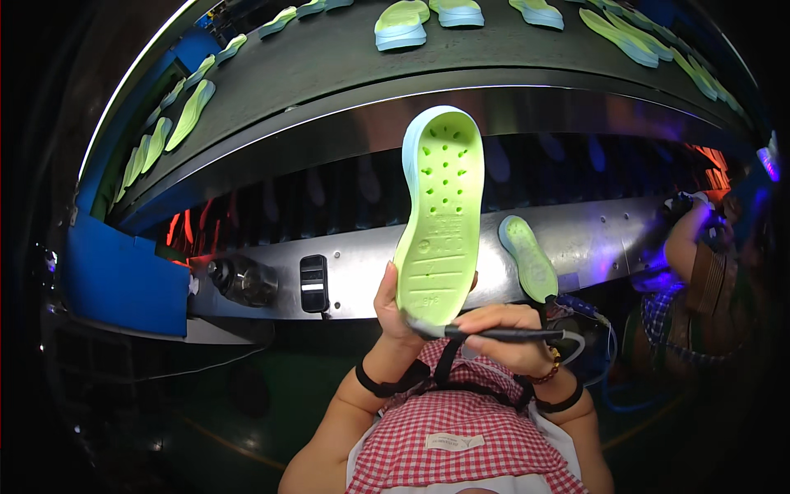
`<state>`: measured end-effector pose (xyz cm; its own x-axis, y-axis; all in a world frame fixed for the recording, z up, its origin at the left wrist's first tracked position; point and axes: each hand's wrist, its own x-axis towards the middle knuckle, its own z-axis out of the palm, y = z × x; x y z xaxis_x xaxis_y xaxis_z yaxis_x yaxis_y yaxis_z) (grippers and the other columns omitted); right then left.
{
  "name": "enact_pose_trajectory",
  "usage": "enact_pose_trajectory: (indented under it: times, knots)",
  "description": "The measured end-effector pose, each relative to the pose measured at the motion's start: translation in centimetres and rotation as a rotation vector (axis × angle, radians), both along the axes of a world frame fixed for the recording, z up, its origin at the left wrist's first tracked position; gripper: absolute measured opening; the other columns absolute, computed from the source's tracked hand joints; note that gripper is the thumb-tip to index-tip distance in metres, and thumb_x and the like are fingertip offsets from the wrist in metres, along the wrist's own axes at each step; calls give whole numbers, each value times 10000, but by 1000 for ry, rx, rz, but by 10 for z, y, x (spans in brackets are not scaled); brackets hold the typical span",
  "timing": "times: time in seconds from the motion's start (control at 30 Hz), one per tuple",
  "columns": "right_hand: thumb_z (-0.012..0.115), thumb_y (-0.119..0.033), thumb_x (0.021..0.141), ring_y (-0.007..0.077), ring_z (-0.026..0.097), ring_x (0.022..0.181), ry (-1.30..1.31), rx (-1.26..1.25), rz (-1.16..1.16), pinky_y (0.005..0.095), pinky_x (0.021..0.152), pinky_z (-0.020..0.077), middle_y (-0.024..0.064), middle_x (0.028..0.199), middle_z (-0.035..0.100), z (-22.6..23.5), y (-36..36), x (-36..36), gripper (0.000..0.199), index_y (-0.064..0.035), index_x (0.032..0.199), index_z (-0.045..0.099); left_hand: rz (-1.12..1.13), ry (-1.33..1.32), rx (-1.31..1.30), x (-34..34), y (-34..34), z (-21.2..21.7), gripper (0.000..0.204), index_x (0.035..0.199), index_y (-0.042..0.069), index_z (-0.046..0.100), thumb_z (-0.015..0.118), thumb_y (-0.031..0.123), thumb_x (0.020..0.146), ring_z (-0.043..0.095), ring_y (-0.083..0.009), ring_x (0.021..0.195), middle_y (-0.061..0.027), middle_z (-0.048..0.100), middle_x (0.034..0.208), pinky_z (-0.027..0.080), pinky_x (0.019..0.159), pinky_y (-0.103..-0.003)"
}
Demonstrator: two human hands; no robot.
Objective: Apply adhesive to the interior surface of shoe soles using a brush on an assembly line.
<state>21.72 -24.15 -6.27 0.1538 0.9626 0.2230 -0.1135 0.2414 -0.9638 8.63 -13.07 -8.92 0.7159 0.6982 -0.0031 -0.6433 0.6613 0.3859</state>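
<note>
Nearest, just short of the table, was a red-and-white checked apron. Ahead of it, at the near edge of the table, both hands were up and occupied. The left hand had its fingers clamped on the near end of a pale green sole, with the thumb along its left side. The right hand, with a red bracelet at its wrist, had its fingers closed round a slim black tool. The tool lay crosswise, its greyish tip at the sole's near end; whether the two touched could not be told. A pale cable ran off the tool's right end.

The sole was held up over the middle of the table, its face with small holes and raised lines in view. On the table's left part were a dark see-through bottle and, nearer the middle, a black box. Right of the middle lay a second sole. By the table's right end showed another person's arm.

Beyond the table ran a dark belt carrying more green and light-blue soles, spread along both its sides and its middle.
</note>
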Motion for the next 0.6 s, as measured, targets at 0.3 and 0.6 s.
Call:
enact_pose_trajectory:
  times: [0.3,0.6]
  knots:
    - [655,10,708,212,637,791,-311,185,228,285,723,509,135,897,650,15,16,28,207,11,915,641,-15,54,118,-10,14,5,585,1299,-8,316,359,393,875,493,-336,1095,-213,452,1234,389,947,-450]
    - [679,-46,714,223,629,831,-396,179,171,314,739,499,103,903,650,29,8,29,216,-22,923,632,-341,-23,-156,-12,31,3,567,1276,-27,350,367,378,880,512,-365,1062,-237,459,1219,411,911,-467]
